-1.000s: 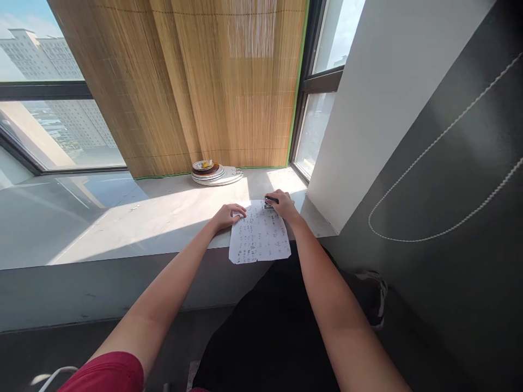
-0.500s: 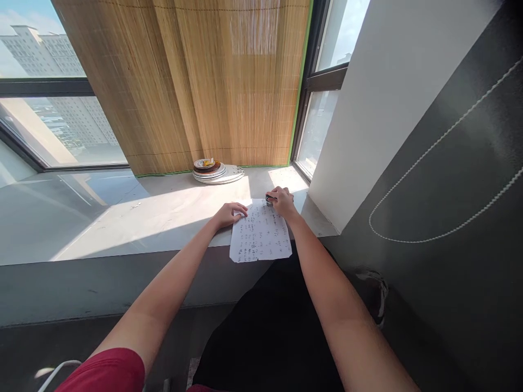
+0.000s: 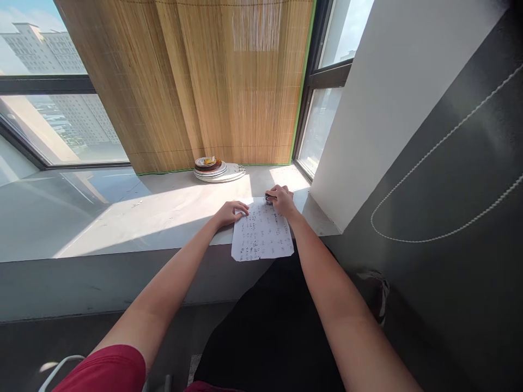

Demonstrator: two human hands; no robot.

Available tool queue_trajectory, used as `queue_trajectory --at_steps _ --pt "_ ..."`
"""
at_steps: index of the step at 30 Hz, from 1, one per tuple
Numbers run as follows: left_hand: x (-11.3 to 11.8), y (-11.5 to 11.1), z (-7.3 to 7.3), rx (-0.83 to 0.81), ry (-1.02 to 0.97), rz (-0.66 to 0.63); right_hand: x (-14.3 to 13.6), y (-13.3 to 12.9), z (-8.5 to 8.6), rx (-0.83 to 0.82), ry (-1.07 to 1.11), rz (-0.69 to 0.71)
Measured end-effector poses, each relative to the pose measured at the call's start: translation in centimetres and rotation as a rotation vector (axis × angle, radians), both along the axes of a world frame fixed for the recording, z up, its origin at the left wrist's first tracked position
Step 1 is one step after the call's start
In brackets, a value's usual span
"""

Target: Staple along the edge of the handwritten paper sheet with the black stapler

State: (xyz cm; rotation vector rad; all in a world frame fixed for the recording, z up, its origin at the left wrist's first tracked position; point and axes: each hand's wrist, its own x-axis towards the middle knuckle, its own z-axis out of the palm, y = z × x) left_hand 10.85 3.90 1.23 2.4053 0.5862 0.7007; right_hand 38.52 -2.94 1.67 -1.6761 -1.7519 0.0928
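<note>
A white sheet of paper (image 3: 263,235) covered in rows of dark handwriting lies on the window sill, its near end jutting past the front edge. My left hand (image 3: 231,213) rests at its left side, fingers laid out over the margin and holding nothing. At the paper's far edge, my right hand (image 3: 281,200) is closed around a small black stapler (image 3: 269,198) with a shiny metal end. That end meets the top of the sheet; most of the stapler's body is hidden by the fingers.
Stacked plates (image 3: 210,170) stand at the back of the pale sill (image 3: 163,209), against a bamboo blind (image 3: 204,81). A white wall (image 3: 379,92) rises on the right, with a beaded cord (image 3: 408,240) hanging beyond it. Windows flank the blind.
The view has shifted very slightly. Both hands stay in place, with the right hand still gripping the stapler at the paper's far edge.
</note>
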Motion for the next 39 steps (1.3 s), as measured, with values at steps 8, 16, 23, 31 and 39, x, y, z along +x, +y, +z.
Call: queue_trajectory --at_steps 8,16,23,31,39 --pt "-0.04 0.2 -0.27 0.004 -0.007 0.005 0.58 0.03 -0.2 0.008 0.022 -0.047" --pt "0.09 -0.02 0.05 0.004 -0.001 -0.006 0.33 -0.01 -0.08 -0.001 -0.021 -0.017" --pt "0.17 -0.16 0.17 -0.002 0.007 0.009 0.21 0.0 -0.15 -0.01 -0.039 -0.014" --pt "0.02 0.07 -0.06 -0.006 0.002 0.003 0.39 0.06 -0.39 -0.005 -0.04 -0.008" --pt "0.15 0.0 0.05 0.001 0.006 0.001 0.1 -0.01 -0.24 -0.017 -0.032 0.005"
